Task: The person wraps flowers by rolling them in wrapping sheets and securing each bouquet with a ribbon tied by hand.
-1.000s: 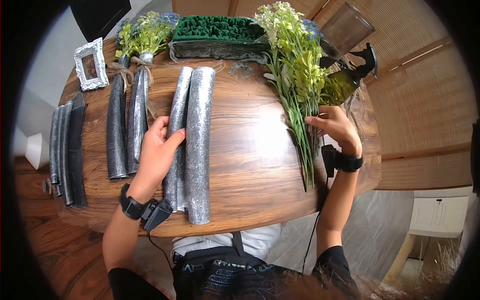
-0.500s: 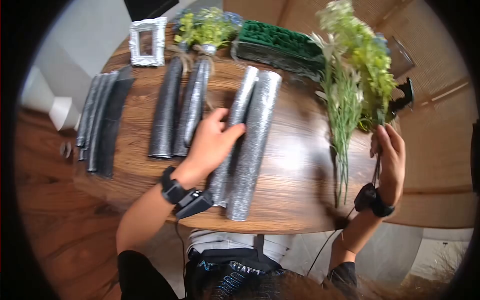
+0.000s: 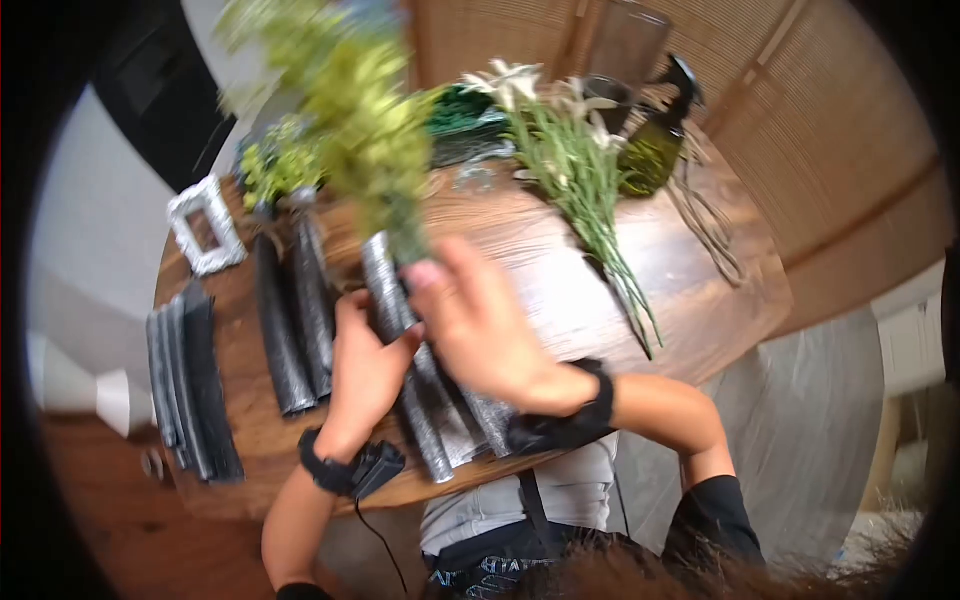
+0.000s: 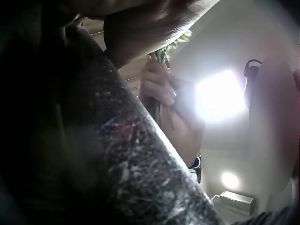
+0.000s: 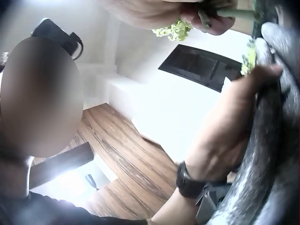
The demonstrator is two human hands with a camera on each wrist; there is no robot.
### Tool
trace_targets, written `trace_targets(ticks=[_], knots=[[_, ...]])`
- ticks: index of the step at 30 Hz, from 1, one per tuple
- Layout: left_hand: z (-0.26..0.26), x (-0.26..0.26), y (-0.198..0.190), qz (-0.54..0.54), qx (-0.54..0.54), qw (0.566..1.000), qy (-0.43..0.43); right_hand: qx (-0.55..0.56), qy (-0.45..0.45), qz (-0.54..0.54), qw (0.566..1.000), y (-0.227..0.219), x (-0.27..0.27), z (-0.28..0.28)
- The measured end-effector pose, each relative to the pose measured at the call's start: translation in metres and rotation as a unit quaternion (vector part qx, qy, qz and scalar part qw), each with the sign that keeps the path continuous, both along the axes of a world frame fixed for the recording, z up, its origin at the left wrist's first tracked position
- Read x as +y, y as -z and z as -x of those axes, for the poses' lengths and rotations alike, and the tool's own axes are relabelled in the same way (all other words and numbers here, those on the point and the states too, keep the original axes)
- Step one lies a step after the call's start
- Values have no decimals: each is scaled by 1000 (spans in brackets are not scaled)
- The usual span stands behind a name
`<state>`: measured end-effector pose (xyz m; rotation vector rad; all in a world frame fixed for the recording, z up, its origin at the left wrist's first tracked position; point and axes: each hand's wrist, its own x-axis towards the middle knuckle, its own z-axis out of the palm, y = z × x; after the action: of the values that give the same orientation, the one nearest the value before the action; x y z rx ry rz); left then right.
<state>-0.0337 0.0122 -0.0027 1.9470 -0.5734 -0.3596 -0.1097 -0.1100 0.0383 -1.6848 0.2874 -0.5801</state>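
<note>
My left hand (image 3: pixel 370 370) grips the nearer of two silvery rolled sheets (image 3: pixel 428 430), its thumb across the front. In my right hand (image 3: pixel 490 325) is a bunch of yellow-green artificial flowers (image 3: pixel 375 130), pinched by the stems right at the roll's upper end. The flower heads are blurred and rise over the back of the table. Behind my right wrist the second silvery roll (image 3: pixel 488 412) is partly hidden. The right wrist view shows my left hand (image 5: pixel 229 122) around the mottled roll (image 5: pixel 262 136), with stem ends (image 5: pixel 234 13) near its top.
White lilies with green stems (image 3: pixel 580 180) lie to the right, near a green spray bottle (image 3: pixel 655 155) and twine (image 3: pixel 712 230). Two wrapped bouquets (image 3: pixel 280 330), a white frame (image 3: pixel 205 228) and dark rolled sheets (image 3: pixel 190 380) are on the left. A green block (image 3: pixel 465 125) stands behind.
My right hand has lifted the yellow-green flowers away from the lilies and carried them left to the silvery roll. My left hand still holds the roll, which now leans the other way.
</note>
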Motion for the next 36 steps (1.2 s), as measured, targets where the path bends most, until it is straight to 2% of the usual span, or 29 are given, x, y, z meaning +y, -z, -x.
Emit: trace_targets(ticks=[2,4,5,8,10,12,13,15,16,18,20,22,23,24,26,27,30,31,32,34,36], knots=[[1,6,8,72,41,997,-5,18,-25,-28,999,16,19,-6],[6,9,0,97,134,986,-24,13,-29,-18,999,24,25,-8],[6,12,-3,82,138,987,-20,12,-15,-25,1000,28,23,-8],[1,17,6,162,154,975,-11,77,-24,17,997,36,15,-6],[0,19,-5,146,158,977,10,84,-12,38,996,41,12,-6],[1,16,-7,180,148,972,18,101,-18,17,995,43,11,-5],[-4,19,-3,177,152,972,14,102,-14,18,994,44,11,-5],[-17,26,4,62,47,995,69,105,-13,17,994,45,11,-5],[-15,27,3,60,49,995,67,107,-9,21,994,45,10,-5],[-10,26,-5,-9,80,996,26,105,-6,27,994,45,11,-4],[-9,24,1,41,63,997,20,112,-1,19,994,45,8,-4],[-2,19,-1,154,136,979,16,118,-6,10,993,38,6,-4],[-5,19,2,150,97,984,24,127,-5,-2,992,35,5,-3],[-3,18,3,149,95,984,21,125,-8,-2,992,34,4,-2],[-1,15,2,215,123,969,8,149,-14,5,989,31,3,-1],[-6,20,6,196,160,968,-1,144,-19,4,989,29,3,-1],[-9,23,8,199,163,966,10,159,-15,2,987,32,3,-3],[-10,23,1,161,166,973,17,143,4,4,990,39,3,-4],[-11,24,0,162,165,973,16,128,23,6,992,45,3,-5],[-14,28,1,80,139,987,26,134,27,-1,991,47,1,-6],[-13,27,0,87,130,988,14,140,24,-10,990,52,0,-8]])
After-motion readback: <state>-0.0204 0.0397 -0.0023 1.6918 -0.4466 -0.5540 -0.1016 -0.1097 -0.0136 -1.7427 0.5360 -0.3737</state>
